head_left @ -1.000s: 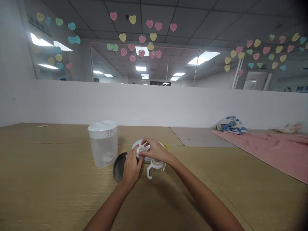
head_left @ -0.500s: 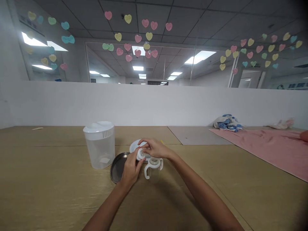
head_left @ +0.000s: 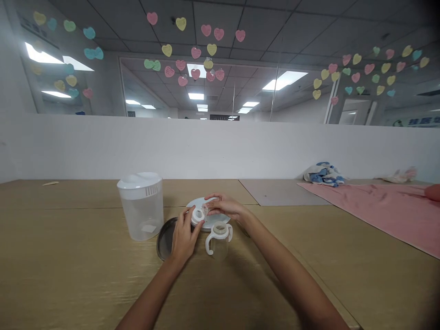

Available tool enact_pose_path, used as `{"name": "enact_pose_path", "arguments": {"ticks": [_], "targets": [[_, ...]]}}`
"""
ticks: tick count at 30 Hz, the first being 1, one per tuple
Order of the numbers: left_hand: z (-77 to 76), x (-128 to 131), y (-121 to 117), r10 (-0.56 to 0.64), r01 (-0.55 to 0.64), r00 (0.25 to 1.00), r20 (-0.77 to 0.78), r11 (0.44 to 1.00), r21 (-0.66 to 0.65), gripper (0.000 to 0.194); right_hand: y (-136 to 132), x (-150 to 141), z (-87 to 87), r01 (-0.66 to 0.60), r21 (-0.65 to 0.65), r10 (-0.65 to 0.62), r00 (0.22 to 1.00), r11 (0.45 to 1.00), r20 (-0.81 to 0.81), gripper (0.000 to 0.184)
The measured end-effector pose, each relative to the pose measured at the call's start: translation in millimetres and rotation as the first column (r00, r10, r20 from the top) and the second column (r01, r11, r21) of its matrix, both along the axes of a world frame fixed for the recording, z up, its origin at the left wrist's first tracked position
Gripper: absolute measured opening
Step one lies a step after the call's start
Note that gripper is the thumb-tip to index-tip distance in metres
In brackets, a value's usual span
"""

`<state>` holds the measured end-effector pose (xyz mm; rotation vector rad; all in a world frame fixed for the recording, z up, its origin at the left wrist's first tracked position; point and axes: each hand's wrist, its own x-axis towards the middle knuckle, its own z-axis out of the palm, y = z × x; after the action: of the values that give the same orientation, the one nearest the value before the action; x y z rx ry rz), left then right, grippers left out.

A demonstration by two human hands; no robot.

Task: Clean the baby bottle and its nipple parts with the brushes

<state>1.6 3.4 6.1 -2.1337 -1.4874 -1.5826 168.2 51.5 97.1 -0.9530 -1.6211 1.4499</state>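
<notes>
My left hand (head_left: 184, 233) grips a white bottle collar (head_left: 197, 215), whose round hole faces up. Just right of the collar, my right hand (head_left: 223, 206) pinches a small clear piece that looks like a bottle nipple (head_left: 205, 209); the fingers partly cover it. Both are held over a white plate (head_left: 220, 219). In front of the plate stands a clear baby bottle (head_left: 220, 247) with white handles and an open mouth. A dark round metal tray (head_left: 165, 240) lies partly behind my left hand.
Left of the tray stands a translucent bucket (head_left: 142, 215) with a white lid. A pink cloth (head_left: 378, 206) covers the right side, with a crumpled blue-and-white cloth (head_left: 323, 175) by the wall. A thin flat stick (head_left: 51, 183) lies far left.
My right hand has drawn the clear nipple out of the collar and shifted slightly right, so the collar's hole now shows. My left hand still holds the collar. The view has turned slightly right.
</notes>
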Motion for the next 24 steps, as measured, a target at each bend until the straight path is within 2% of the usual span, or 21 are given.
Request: {"name": "enact_pose_path", "arguments": {"ticks": [2, 5, 7, 10, 13, 16, 21, 24], "targets": [[-1.4, -1, 2, 0.015, -0.015, 0.999, -0.029, 1.0, -0.014, 0.042, 5, 2, -1.5, 0.114, 0.145, -0.139, 0.976, 0.983, 0.169, 0.017], [-3.7, -3, 6, 0.054, -0.058, 0.997, -0.052, 0.996, -0.064, 0.043, 15, 9, -7.6, 0.189, 0.428, -0.382, 0.819, 0.884, 0.428, 0.014], [-3.5, -3, 7, 0.084, -0.09, 0.995, -0.059, 0.989, -0.115, 0.039, 21, 14, -14.3, 0.2, 0.521, -0.483, 0.724, 0.83, 0.492, 0.012], [-0.7, -3, 5, 0.112, -0.128, 0.989, -0.093, 0.975, -0.183, 0.031, 27, 18, -25.3, 0.173, 0.588, -0.544, 0.64, 0.79, 0.542, 0.015], [1.9, -2, 2, 0.131, -0.156, 0.982, -0.133, 0.969, -0.194, 0.03, 30, 19, -33.6, 0.116, 0.6, -0.544, 0.583, 0.791, 0.604, 0.016], [1.8, -1, 0, 0.149, -0.178, 0.975, -0.162, 0.967, -0.18, 0.027, 32, 19, -37.7, 0.037, 0.577, -0.493, 0.567, 0.816, 0.66, 0.014], [-1.1, -2, 3, 0.193, -0.216, 0.968, -0.162, 0.966, -0.141, 0.02, 36, 21, -40.5, -0.105, 0.518, -0.356, 0.61, 0.849, 0.708, 0.012], [2.1, -6, 4, 0.325, -0.325, 0.946, 0.002, 0.946, 0.016, 0.024, 38, 23, -41.8, -0.14, 0.503, -0.296, 0.663, 0.853, 0.687, 0.014]]}}
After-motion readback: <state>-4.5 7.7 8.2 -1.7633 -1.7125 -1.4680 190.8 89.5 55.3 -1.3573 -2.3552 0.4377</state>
